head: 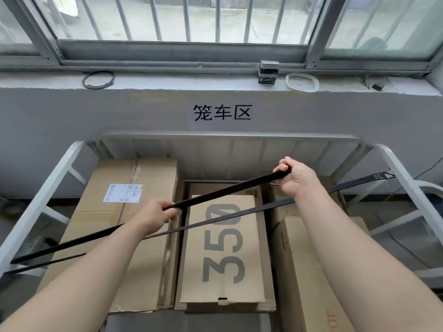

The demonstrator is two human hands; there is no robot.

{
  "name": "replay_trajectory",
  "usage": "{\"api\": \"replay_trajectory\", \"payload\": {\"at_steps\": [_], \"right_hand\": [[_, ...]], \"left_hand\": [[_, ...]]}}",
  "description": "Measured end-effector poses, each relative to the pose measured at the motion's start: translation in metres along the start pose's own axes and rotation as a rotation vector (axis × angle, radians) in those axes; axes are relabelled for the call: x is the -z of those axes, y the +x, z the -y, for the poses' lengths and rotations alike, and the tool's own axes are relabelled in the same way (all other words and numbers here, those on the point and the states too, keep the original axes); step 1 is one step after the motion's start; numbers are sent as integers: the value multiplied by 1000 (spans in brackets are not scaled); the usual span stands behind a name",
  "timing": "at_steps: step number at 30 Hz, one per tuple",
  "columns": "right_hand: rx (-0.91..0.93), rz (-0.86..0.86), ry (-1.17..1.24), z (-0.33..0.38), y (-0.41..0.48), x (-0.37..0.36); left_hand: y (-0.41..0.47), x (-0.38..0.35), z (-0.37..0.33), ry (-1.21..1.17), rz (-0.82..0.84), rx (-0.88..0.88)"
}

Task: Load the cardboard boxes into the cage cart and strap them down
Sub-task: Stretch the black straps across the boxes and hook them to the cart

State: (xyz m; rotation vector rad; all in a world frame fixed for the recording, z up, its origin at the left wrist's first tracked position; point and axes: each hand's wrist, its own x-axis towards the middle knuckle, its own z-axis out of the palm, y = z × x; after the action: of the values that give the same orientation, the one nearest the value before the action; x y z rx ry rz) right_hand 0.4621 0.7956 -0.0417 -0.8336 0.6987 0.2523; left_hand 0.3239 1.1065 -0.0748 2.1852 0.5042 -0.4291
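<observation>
My left hand [155,215] and right hand [293,178] both clench black strap [227,190], taut between them. Boxes [223,250] in cart [43,190] below my grip.

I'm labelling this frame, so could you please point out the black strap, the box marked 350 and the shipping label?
black strap [223,191], head view, taut middle span.
box marked 350 [221,248], head view, printed top face.
shipping label [123,193], head view, centre.
</observation>
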Motion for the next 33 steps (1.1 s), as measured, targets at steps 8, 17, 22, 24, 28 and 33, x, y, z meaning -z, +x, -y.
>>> {"api": "replay_trajectory", "payload": {"at_steps": [8, 17, 22, 24, 28, 33], "right_hand": [[35, -17, 39, 30, -4, 62], [71, -69, 26, 32, -9, 75], [26, -60, 84, 48, 20, 75], [7, -79, 100, 60, 41, 76], [-33, -117, 88, 88, 99, 79], [-45, -119, -15, 107, 165, 85]], "left_hand": [[-17, -28, -17, 38, 35, -46], [-11, -38, -30, 57, 89, -85], [6, -48, -47, -1, 76, -51], [18, -54, -54, -6, 58, -36], [47, -67, -67, 12, 15, -5], [86, -85, -74, 91, 3, 48]]}}
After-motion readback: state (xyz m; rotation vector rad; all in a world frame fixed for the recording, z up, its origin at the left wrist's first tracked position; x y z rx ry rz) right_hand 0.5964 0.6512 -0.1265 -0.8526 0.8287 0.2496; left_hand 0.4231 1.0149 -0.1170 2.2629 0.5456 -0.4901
